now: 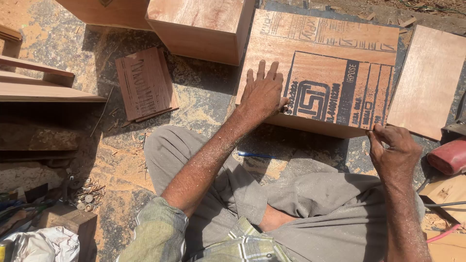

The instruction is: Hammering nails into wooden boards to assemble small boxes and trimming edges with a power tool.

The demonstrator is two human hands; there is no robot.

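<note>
seated, grey-trousered knees (310,204) below, left hand (262,92) lies flat and spread on a printed plywood panel (335,63); right hand (391,145) pinches its near edge, seemingly positioning it.

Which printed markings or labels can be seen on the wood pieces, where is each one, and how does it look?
Large plywood board: under both hands, rectangular, light brown, with dark stamped blocks, lines and a square emblem.
Small plywood piece: on the ground to the left, reddish brown, with faint dark stamped marks.
Left hand: flat on the large board, beside the emblem.
Right hand: fingers at the board's near edge.
</note>
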